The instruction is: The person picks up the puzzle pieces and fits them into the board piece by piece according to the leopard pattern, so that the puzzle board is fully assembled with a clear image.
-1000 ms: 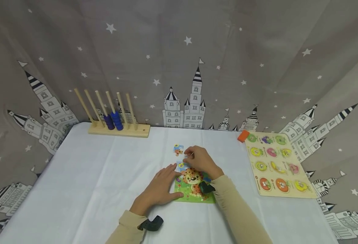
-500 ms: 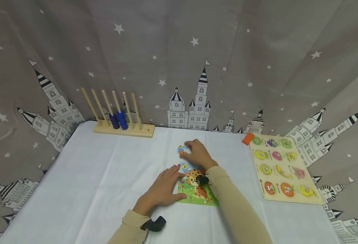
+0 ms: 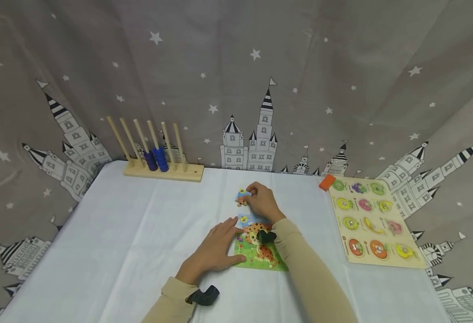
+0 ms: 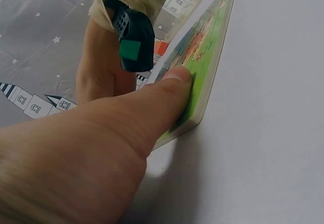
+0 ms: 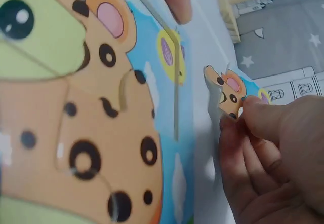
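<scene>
My right hand [image 3: 263, 201] pinches a small jigsaw piece [image 3: 242, 197] between thumb and fingers, beyond the far edge of the puzzle. The piece [image 5: 233, 93], lifted and tilted in the right wrist view, shows a spotted ear, blue sky and part of a yellow shape. Below it lies the leopard puzzle board [image 3: 256, 262], with green grass and blue sky. My left hand [image 3: 216, 246] rests along the board's left edge with fingers stretched out; its thumb [image 4: 174, 82] lies on the green corner. The right forearm hides part of the board in the head view.
A wooden peg stand [image 3: 163, 172] with dark blue and purple rings stands at the back left. On the right lies a fruit knob puzzle [image 3: 355, 220], with an orange block [image 3: 327, 182] at its far left corner. A castle-print curtain [image 3: 196, 54] hangs behind the white table.
My right hand has moved from the board's top edge to the loose jigsaw piece beyond it and now pinches it. The left hand stays on the board. The head view has shifted slightly.
</scene>
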Demonstrator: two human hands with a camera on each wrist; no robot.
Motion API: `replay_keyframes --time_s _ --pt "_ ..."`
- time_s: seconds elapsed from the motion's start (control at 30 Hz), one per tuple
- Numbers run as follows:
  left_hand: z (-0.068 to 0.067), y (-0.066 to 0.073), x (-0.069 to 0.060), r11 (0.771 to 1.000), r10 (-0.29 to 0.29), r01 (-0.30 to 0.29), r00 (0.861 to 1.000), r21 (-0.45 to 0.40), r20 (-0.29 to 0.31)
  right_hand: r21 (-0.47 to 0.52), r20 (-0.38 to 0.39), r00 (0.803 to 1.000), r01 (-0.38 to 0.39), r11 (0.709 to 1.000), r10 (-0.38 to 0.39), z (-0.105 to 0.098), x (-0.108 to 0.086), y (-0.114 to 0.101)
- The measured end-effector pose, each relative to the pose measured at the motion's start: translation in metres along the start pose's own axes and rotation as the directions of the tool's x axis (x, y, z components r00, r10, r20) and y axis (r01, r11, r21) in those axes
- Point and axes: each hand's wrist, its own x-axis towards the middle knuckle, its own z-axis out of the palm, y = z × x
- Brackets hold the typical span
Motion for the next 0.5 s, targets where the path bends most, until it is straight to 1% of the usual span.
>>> replay_keyframes --time_s 0.07,0.17,0.27,0.33,0.4,0.5 --pt "0.000 -0.001 0.000 1.000 0.000 0.000 1.000 -0.004 -0.008 0.031 -0.011 1.000 0.000 1.000 0.000 -0.002 -0.001 0.000" --pt "0.001 -0.001 0.000 1.000 -0.005 0.005 1.000 -0.006 0.002 0.076 -0.002 1.000 -0.001 0.997 0.001 -0.006 -0.006 0.000" --pt "0.001 -0.001 -0.001 1.000 -0.012 0.012 1.000 -0.010 0.004 0.131 0.011 1.000 0.008 0.991 -0.009 -0.014 -0.016 -0.001" --pt "0.002 -0.001 0.000 1.000 -0.021 0.021 1.000 -0.007 0.012 0.147 0.011 1.000 0.022 0.989 -0.024 -0.018 -0.025 0.001" --pt "0.002 0.000 0.000 1.000 -0.026 0.026 1.000 -0.007 0.013 0.142 0.009 0.999 0.037 0.989 -0.039 -0.022 -0.035 0.004" --pt "0.001 0.001 0.000 1.000 -0.028 0.028 0.999 -0.004 0.018 0.097 0.015 0.998 0.053 0.994 -0.054 -0.023 -0.051 0.010"
